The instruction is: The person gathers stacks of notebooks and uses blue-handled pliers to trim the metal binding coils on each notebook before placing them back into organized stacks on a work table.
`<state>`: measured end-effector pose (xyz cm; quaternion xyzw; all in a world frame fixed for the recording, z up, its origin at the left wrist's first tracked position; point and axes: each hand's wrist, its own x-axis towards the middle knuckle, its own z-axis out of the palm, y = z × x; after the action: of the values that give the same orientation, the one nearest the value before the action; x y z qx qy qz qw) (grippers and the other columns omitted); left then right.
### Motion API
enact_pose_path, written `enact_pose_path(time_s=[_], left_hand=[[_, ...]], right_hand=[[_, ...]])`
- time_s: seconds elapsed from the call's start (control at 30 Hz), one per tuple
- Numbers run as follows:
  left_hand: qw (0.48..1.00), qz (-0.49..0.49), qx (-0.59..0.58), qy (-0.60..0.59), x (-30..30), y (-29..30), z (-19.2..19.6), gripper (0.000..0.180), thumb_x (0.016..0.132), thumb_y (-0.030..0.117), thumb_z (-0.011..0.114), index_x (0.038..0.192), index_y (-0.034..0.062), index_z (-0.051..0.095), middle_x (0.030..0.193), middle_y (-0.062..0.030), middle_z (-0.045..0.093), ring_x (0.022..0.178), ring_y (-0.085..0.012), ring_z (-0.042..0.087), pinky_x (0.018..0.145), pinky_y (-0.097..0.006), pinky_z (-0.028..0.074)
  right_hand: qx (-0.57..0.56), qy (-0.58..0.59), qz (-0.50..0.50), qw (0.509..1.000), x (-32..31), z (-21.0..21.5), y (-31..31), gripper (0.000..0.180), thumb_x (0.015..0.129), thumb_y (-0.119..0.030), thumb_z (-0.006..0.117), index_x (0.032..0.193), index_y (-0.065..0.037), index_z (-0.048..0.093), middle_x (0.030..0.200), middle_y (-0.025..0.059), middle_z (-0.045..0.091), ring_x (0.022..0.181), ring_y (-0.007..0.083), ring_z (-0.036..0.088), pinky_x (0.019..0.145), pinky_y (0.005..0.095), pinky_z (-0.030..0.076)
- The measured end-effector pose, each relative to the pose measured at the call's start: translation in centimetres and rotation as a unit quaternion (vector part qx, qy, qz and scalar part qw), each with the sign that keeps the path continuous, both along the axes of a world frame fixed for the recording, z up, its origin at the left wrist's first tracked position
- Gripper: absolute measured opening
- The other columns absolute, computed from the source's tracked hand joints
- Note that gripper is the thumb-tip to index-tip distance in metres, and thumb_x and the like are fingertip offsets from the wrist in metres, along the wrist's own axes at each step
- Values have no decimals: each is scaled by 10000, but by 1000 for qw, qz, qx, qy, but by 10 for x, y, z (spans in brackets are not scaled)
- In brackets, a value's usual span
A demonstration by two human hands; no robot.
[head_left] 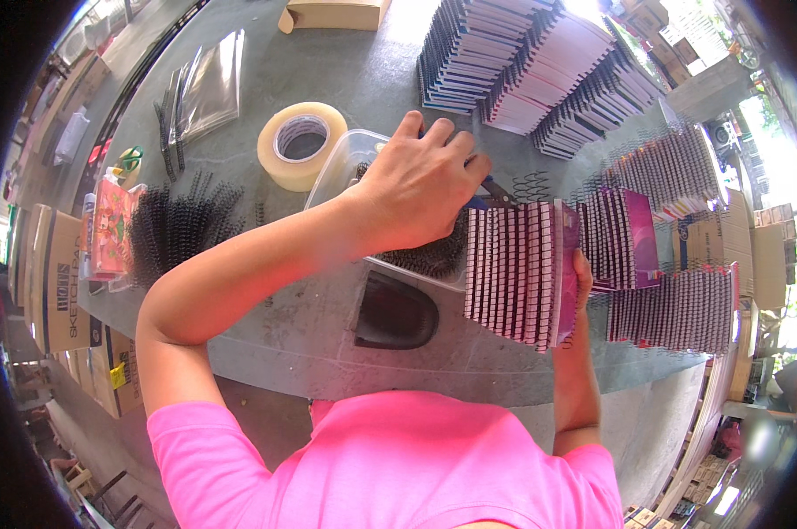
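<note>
Over the desk (240,339), the left hand (418,181) grips blue-handled pliers (499,191) beside a spiral notebook stack (513,275) clasped in the fingers of the right hand (583,278). A clear tub (337,169) of coils (423,258) sits beneath the left hand; other notebooks (672,309) crowd the right.

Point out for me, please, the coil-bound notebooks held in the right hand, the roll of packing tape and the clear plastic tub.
Coil-bound notebooks (511,275), head view: coiled spines.
Roll of packing tape (294,176), head view: side below the core.
Clear plastic tub (334,169), head view: left wall.
</note>
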<state>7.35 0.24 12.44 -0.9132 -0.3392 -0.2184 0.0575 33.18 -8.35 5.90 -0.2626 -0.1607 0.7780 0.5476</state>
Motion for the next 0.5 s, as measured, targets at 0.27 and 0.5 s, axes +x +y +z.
enact_pose_path(time_s=[0.27, 0.5], left_hand=[[987, 16, -160, 26, -4, 2, -8, 338, 643, 121, 660, 961, 56, 567, 879, -79, 555, 881, -252, 543, 786, -383, 411], [999, -12, -14, -43, -5, -3, 7, 398, 618, 112, 674, 996, 59, 559, 893, -88, 544, 904, -248, 532, 797, -378, 405]], right_hand=[[2, -1, -4, 1000, -1, -2, 0, 547, 807, -343, 569, 1161, 64, 474, 1016, 208, 604, 817, 270, 642, 701, 364, 560], [-26, -10, -8, 1000, -1, 0, -2, 548, 806, -344, 571, 1158, 65, 474, 1014, 208, 604, 814, 275, 641, 699, 370, 560]])
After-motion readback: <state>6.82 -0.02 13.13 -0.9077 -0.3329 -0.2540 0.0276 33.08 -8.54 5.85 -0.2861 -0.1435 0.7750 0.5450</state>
